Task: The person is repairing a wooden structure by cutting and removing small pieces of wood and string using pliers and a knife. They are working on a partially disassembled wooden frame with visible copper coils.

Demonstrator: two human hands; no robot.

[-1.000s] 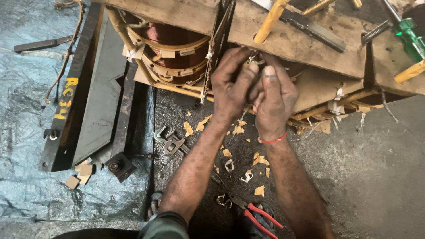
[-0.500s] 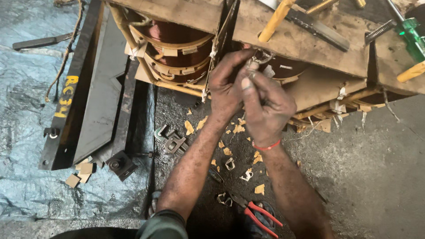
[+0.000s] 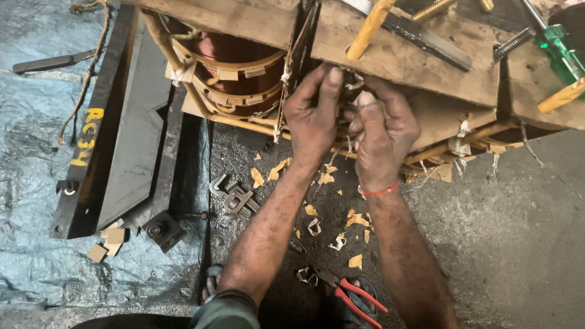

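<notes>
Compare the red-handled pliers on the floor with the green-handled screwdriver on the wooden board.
The pliers lie on the dark floor between the forearms; the screwdriver rests up on the wooden board. The pliers have two red handles spread apart; the screwdriver has one green handle and a straight shaft. Neither hand touches either: both hand tools lie idle.

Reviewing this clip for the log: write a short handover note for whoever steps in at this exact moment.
Left hand and right hand are both bunched at the gap between the wooden boards, fingers pinching thin pale strips there; what exactly they grip is hidden.
Copper coil sits exposed to the left of the hands.
Red-handled pliers lie on the floor below, among paper scraps and small metal clips.
Green screwdriver rests on top, untouched.
Strips near the hands remain attached.
</notes>
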